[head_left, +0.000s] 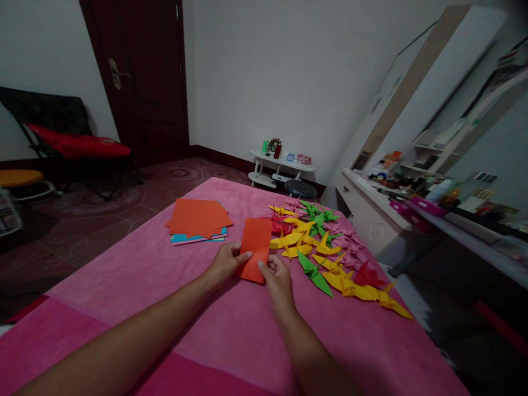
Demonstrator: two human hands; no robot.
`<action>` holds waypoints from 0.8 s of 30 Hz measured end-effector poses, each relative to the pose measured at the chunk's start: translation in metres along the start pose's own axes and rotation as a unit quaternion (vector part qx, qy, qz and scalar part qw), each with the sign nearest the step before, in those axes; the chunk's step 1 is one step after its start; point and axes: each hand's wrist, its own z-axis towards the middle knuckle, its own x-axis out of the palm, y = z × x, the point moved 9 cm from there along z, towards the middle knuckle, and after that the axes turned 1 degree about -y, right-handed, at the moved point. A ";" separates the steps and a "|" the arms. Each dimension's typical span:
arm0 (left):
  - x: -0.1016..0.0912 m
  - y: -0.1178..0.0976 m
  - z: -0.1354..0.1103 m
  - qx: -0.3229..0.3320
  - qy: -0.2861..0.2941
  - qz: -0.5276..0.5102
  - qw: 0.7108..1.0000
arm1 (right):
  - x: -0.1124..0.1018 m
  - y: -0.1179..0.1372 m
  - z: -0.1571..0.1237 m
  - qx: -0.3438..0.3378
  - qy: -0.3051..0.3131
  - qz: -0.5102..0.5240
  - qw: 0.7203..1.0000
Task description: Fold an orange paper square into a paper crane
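Note:
An orange sheet of paper (256, 237), folded to a tall rectangle, is held up just above the pink cloth. My left hand (229, 263) grips its left edge, thumb on the front face. On the right edge, my right hand (277, 278) pinches it low down, thumb also in front. The fingers behind the paper are hidden. To the left lies a stack of paper sheets (198, 217), orange on top with blue and pink below. Right of my hands spread several folded paper cranes (325, 247) in yellow, green, red and pink; a green crane (315, 273) lies closest to my right hand.
The pink cloth (165, 308) covers the table under my hands. Along the right side stands a dressing table (371, 203) crowded with bottles and small items. A low white shelf (284, 162) and a dark round stool (301, 188) are beyond the far edge. A red-seated chair (78, 146) stands left.

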 end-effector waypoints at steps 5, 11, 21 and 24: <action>-0.004 0.002 -0.008 -0.054 0.091 0.082 0.991 | -0.011 0.007 0.004 0.021 -0.013 -0.029 0.999; -0.007 0.011 -0.014 -0.106 0.164 0.126 0.973 | -0.020 0.006 0.007 0.014 -0.015 -0.034 0.999; -0.027 -0.075 -0.016 0.259 -0.102 0.319 0.906 | -0.009 0.093 -0.024 -0.339 -0.035 -0.226 0.912; -0.018 -0.078 -0.023 0.298 -0.064 0.392 0.868 | -0.004 0.084 -0.022 -0.350 -0.007 -0.272 0.896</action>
